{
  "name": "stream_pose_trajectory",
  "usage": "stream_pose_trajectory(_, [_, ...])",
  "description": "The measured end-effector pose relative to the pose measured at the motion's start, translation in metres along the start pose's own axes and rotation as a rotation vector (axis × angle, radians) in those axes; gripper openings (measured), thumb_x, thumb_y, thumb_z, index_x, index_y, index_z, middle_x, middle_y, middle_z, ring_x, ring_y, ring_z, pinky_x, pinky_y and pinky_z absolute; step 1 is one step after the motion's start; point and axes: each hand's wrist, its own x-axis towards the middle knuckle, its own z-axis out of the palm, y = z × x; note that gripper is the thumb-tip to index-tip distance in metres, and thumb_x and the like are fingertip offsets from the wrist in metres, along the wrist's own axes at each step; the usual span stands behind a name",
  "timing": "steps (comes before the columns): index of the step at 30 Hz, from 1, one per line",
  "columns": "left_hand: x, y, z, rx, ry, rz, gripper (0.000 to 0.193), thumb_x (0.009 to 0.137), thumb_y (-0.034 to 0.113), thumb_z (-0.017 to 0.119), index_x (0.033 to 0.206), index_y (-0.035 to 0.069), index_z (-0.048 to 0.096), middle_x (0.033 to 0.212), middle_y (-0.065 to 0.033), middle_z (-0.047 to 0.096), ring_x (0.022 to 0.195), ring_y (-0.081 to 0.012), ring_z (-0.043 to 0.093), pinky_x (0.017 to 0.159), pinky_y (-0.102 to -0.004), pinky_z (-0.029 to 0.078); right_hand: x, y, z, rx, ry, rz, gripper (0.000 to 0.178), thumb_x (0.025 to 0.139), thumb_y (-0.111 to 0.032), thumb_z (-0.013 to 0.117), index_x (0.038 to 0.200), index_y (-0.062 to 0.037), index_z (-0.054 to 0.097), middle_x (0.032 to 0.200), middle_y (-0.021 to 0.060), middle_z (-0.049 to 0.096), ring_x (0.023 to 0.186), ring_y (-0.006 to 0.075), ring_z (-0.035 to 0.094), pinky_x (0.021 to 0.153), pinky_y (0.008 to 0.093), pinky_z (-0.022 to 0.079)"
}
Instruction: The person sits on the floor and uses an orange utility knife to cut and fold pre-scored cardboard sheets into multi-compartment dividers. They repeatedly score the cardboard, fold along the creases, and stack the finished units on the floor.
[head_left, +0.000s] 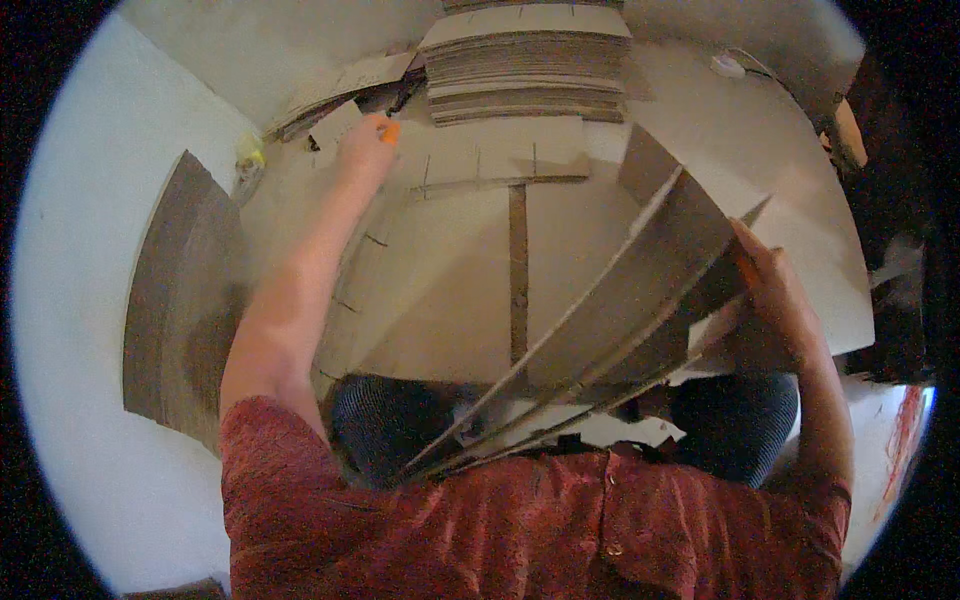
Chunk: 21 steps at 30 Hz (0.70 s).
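Observation:
My left hand reaches to the far left of the work surface, its fingers closed. A small orange piece shows at the fingertips, beside a slim dark item; whether they are one tool I cannot make out. On the right, my right hand grips the outer edge of several grey-brown cardboard sheets. These sheets fan apart and lean on a slant from my waist up toward that hand. Some of its fingers are hidden behind the cardboard.
A tall stack of cardboard stands at the back. Nearer lies a flat board with dark line marks, above a narrow brown strip. More cardboard leans by the left wall. A white plug-like item with a cord lies back right.

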Motion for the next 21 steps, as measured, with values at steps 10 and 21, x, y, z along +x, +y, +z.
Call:
stream_pose_trajectory(10, [0.106, -0.115, 0.092, 0.6, -0.59, -0.246, 0.042, 0.082, 0.038, 0.051, 0.098, 0.0, 0.061, 0.095, -0.0175, 0.061, 0.088, -0.0324, 0.059, 0.074, -0.0424, 0.047, 0.002, -0.005, 0.007, 0.074, -0.002, 0.107, 0.043, 0.084, -0.002, 0.045, 0.126, -0.0114, 0.042, 0.089, 0.0238, 0.06, 0.081, 0.0306, 0.062, 0.069, 0.0349, 0.046])
stream_pose_trajectory(21, [0.111, -0.181, 0.141, 0.611, -0.499, -0.462, 0.037, 0.083, 0.028, 0.048, 0.113, 0.007, 0.055, 0.122, -0.0119, 0.05, 0.109, -0.0298, 0.05, 0.084, -0.0471, 0.042, 0.001, 0.008, 0.017, -0.177, 0.105, -0.095, 0.046, 0.083, -0.002, 0.039, 0.128, -0.0083, 0.039, 0.104, 0.0169, 0.06, 0.074, 0.0304, 0.06, 0.066, 0.037, 0.045])
